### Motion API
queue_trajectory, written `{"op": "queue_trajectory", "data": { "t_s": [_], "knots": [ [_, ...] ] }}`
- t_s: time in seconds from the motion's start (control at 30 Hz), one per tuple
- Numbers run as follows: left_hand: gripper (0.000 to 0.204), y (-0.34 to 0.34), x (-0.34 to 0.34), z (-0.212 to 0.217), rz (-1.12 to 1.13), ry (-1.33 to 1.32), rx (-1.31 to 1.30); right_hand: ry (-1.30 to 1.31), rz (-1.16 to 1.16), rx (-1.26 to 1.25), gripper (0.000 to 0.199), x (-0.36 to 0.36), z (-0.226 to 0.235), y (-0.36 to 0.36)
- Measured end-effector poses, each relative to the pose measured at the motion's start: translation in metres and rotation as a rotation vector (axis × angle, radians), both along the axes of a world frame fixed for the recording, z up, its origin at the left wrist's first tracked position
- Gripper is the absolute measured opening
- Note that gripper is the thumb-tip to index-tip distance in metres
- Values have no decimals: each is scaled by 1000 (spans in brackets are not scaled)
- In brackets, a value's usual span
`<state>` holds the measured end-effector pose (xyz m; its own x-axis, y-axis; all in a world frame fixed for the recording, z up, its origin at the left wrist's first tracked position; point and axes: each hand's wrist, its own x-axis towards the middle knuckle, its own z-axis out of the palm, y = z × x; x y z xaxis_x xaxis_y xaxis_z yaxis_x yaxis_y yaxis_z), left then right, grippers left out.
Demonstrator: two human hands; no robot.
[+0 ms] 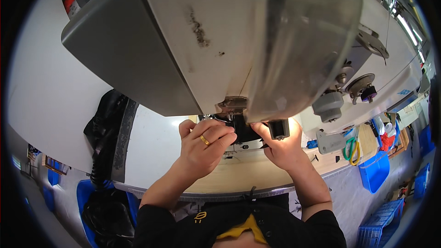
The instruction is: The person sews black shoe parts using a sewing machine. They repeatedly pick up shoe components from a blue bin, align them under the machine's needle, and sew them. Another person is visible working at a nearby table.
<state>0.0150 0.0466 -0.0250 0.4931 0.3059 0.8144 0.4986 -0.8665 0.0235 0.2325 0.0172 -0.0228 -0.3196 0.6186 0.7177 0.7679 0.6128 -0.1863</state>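
Observation:
A large white and grey sewing machine (216, 41) fills the upper middle, its head hanging over both hands. Below its needle area lies a small black piece of material (245, 132), partly hidden by the machine and my fingers. My left hand (204, 147), with a gold ring, has its fingers curled and thumb pressed to them at the piece's left side; what they grip is hidden. On the right, my right hand (282, 147) pinches the edge of the black piece. A dark machine part (279, 129) covers some of its fingers.
Black material (105, 124) drapes over the table's left side, above a blue bin (85, 193) with black pieces inside. Green-handled (350, 147) and yellow-handled scissors (356, 154) lie right, near a blue tray (374, 172). A blue crate (381, 225) stands on the floor.

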Motion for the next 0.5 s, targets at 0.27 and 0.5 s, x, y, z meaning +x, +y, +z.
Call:
{"op": "queue_trajectory", "data": {
  "t_s": [0.27, 0.5],
  "knots": [
    [32, -3, -1, -5, 72, -32, 48, 16, 5, 55, 53, 1, -1, 4],
    [31, 8, 2, -10, 91, -73, 108, 56, 15, 148, 55, 2, -8, 14]
  ]
}}
